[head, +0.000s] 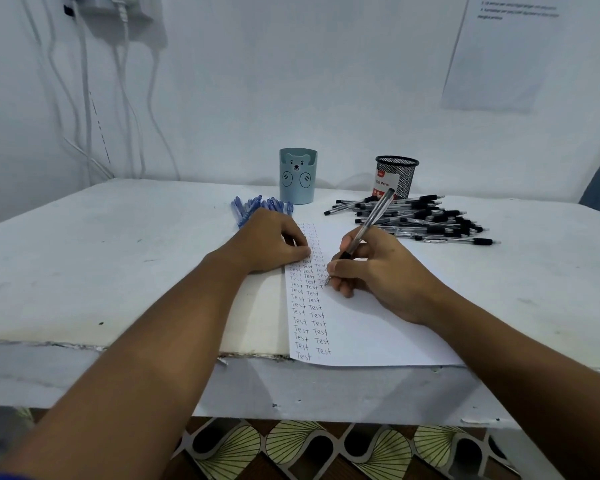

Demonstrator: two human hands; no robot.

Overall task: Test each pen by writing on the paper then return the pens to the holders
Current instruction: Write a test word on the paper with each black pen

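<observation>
Head view shows the writing step in hand: the right hand [381,271] pinches a black-capped clear ballpoint pen [369,221] between thumb and fingers, tip down on the sheet of paper [378,327], partway through a word in the 3rd column of "Test" marks; the barrel leans up and away toward the far side of the surface [101,258]. The left hand [267,242] rests with loosely curled fingers on the paper's upper left edge, pressing it flat and holding nothing; its grip is relaxed, not pinching.

The paper lies at the near edge of the surface, its left part filled with columns of "Test"; the right part is bare. Beyond it, a pile of black ballpoint pens [426,220] lies loose just in front of the black mesh holder [399,174], and a smaller cluster of blue pens [253,207] lies beside the light blue bear holder [298,176]; neither holder shows any pen standing above its rim, though their insides are hidden.

As a judgement, the task is early to midway; many pens still lie outside the holders, and which of them are already tested cannot be told. The next move calls for finishing the word, lifting the tip clear, then carrying this pen over the pile to the mesh holder and dropping it in upright without nudging the holder or scattering the loose pens.
</observation>
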